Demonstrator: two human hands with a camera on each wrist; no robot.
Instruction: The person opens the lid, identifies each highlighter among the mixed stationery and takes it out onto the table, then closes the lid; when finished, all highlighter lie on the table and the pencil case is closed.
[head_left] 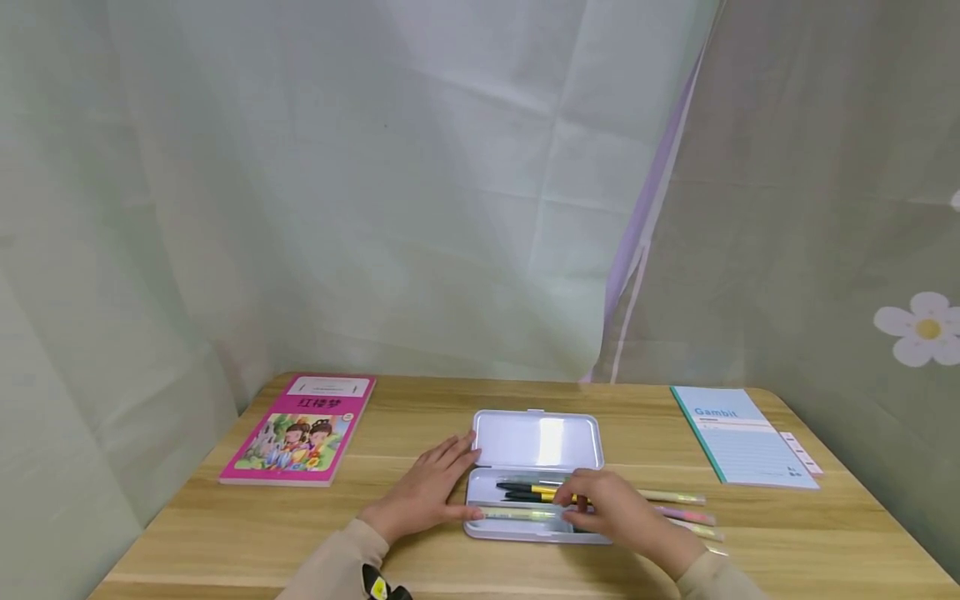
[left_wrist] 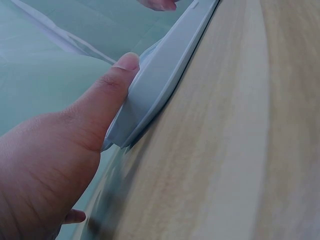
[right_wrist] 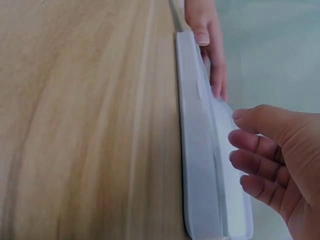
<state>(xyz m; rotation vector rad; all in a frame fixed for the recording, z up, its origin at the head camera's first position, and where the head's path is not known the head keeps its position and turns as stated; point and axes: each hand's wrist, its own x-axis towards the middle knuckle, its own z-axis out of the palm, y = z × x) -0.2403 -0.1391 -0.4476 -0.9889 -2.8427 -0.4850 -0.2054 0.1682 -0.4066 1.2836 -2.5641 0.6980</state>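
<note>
An opened white pencil case point(head_left: 510, 442) lies on the wooden table, its lid folded back away from me. Inside are black-and-yellow pens point(head_left: 517, 487) and a pale yellow pen point(head_left: 521, 514) along the front. My left hand point(head_left: 420, 493) steadies the case's left end, fingers extended beside the lid and thumb on the front rim. Over the right half of the case hovers my right hand point(head_left: 613, 508), fingers loosely bent. Nothing shows between thumb and fingers of that right hand point(right_wrist: 282, 155) in the right wrist view. It partly hides the case's right end.
Several light-coloured pens point(head_left: 693, 516) lie to the right of the case, partly behind the right forearm. A pink picture-cover book point(head_left: 300, 442) is at the table's left, a blue notebook point(head_left: 746, 446) at the right. Pale curtain cloth point(head_left: 450, 208) hangs behind the table.
</note>
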